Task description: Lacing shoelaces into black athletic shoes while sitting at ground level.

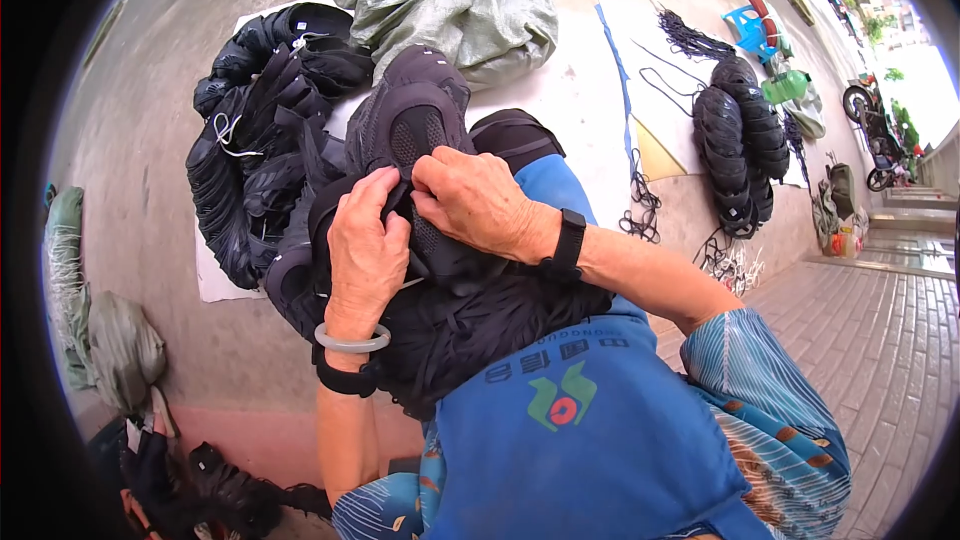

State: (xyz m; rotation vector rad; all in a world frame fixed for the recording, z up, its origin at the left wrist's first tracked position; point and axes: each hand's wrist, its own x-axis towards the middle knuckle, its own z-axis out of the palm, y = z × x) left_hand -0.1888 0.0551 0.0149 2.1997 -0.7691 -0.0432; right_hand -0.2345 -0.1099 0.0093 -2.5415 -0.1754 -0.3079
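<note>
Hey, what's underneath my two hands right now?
A black shoe upper lies partly under your left hand and right hand, its mesh toe end showing beyond. The part directly beneath both hands is covered, so I can't describe it.

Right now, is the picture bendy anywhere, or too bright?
Head view: the paving bends toward the round rim; the picture's upper right glares white; the black pile loses detail in darkness; left hand and right hand look fairly sharp.

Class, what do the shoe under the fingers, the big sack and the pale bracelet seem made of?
Shoe: matt fabric, probably synthetic; open mesh shows.
Sack: likely woven plastic, faint sheen, stiff creases.
Bracelet: smooth, pale ring, seemingly rigid; stone, glass or plastic, unclear.
</note>
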